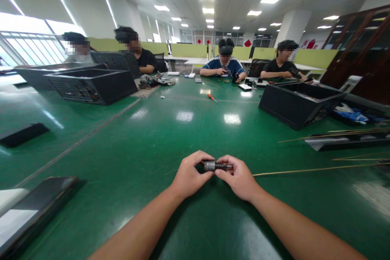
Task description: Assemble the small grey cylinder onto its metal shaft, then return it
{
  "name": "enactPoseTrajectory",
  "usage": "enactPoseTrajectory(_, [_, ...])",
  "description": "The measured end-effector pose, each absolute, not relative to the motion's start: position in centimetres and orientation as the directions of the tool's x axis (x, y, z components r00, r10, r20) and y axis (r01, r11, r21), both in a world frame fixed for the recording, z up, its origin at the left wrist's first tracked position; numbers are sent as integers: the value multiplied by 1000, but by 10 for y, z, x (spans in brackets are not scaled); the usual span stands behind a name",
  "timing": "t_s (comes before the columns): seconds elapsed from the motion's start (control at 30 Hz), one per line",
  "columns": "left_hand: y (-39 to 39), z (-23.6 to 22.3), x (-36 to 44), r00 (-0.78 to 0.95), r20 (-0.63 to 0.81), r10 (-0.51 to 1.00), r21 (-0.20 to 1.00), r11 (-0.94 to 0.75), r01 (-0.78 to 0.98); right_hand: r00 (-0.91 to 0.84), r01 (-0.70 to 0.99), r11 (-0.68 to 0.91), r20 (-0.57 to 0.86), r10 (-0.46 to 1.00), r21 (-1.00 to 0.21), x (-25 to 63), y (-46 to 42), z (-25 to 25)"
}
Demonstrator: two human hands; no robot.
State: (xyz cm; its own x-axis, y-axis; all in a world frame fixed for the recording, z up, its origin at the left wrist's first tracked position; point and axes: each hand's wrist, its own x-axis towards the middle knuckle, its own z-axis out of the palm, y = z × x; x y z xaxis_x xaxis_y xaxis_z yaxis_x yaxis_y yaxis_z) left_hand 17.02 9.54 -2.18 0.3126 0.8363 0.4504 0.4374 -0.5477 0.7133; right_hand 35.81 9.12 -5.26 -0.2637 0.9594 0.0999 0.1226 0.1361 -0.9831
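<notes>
Both hands meet low over the green table [152,138], near its front. A small grey metal cylinder with a darker shaft [213,166] lies crosswise between them. My left hand [190,174] pinches its left end with curled fingers. My right hand [237,176] grips the darker right end between thumb and fingers. Part of the piece is hidden by the fingers.
An open black computer case [300,103] stands at the right, another [93,83] at the far left. Thin rods [313,169] and a dark panel [344,140] lie right of my hands. A red-handled screwdriver [211,97] lies mid-table. Several people sit at the far end. Dark flat panels [39,207] lie front left.
</notes>
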Motion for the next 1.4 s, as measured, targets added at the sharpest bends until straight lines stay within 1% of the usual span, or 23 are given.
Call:
enactPoseTrajectory(0.27, [96,-23,169,325,454,829,683,-558,471,-254,97,152,123,959,-984,357,92,-53])
enactPoseTrajectory(0.57, [96,-23,169,308,468,828,680,-560,473,-249,72,151,129,960,-986,356,93,-54])
enactPoseTrajectory(1.2, [96,-25,168,291,480,828,670,-559,488,-241,82,158,134,961,-984,357,95,-55])
enactPoseTrajectory(1.4, [95,-24,168,276,488,828,674,-558,484,-221,81,130,109,969,-988,356,91,-48])
